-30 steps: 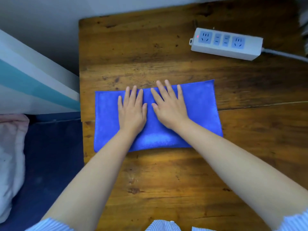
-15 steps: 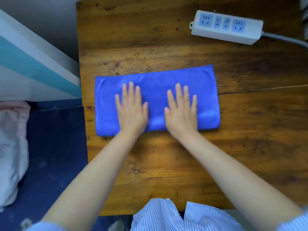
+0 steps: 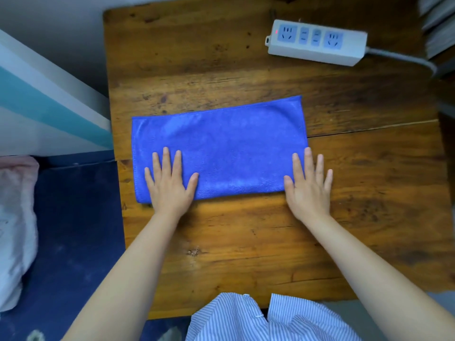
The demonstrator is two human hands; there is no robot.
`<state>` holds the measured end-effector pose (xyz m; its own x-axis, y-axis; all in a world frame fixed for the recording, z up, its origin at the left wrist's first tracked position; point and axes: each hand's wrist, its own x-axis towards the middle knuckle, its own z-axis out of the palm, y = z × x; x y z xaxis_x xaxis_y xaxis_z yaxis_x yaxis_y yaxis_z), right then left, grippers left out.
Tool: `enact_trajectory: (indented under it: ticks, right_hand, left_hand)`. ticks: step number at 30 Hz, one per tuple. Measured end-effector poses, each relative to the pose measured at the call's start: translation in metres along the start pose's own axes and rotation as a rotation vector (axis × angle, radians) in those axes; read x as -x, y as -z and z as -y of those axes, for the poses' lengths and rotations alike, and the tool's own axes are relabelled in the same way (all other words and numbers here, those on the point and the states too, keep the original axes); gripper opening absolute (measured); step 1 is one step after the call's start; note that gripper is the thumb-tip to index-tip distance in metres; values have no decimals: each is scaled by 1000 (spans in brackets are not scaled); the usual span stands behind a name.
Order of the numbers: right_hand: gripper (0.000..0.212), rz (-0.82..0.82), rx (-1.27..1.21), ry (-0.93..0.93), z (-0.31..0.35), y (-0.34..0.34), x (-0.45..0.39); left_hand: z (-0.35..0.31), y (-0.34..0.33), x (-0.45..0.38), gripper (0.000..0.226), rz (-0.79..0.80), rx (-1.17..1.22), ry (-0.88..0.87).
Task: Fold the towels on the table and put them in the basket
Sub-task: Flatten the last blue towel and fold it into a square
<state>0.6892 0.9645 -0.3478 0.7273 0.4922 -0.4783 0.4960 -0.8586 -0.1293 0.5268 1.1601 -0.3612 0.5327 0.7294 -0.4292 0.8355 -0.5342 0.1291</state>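
Note:
A blue towel [image 3: 221, 148], folded into a long rectangle, lies flat across the middle of the wooden table [image 3: 246, 242]. My left hand [image 3: 170, 183] rests palm down on the towel's near left corner, fingers spread. At the towel's near right corner lies my right hand [image 3: 307, 185], also flat with fingers apart, partly on the cloth and partly on the wood. Neither hand grips anything. No basket is in view.
A white power strip [image 3: 317, 43] with its grey cable lies at the table's far right. A stack of grey things [image 3: 440, 28] sits at the right edge. Left of the table are a white and teal wall, dark blue floor [image 3: 73, 230] and a pale pink cloth [image 3: 14, 230].
Both hands have slid apart from the towel's middle to its near corners, the right one going furthest. The towel lies flatter.

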Motion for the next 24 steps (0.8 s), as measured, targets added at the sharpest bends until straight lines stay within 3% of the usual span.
enact_trajectory:
  ticks: [5, 8, 12, 19, 22, 24]
  right_hand:
    - [52, -153, -255, -100, 5, 22, -4]
    - [53, -154, -317, -175, 16, 30, -11]
    - [57, -98, -394, -309, 24, 31, -19]
    - [8, -88, -368, -421, 28, 38, -27]
    - [28, -108, -396, -391, 34, 45, -25]
    - [25, -167, -461, -329, 39, 51, -20]
  left_hand:
    - [-21, 7, 0, 65, -18, 7, -101]
    - [-44, 7, -6, 82, -32, -1, -222]
    - [-60, -4, -13, 78, 3, -72, -231]
    - [-59, -4, -13, 64, 2, -67, -237]
    - [-54, 1, -14, 62, 24, -20, -272]
    - [-47, 9, -16, 57, 11, 11, -299]
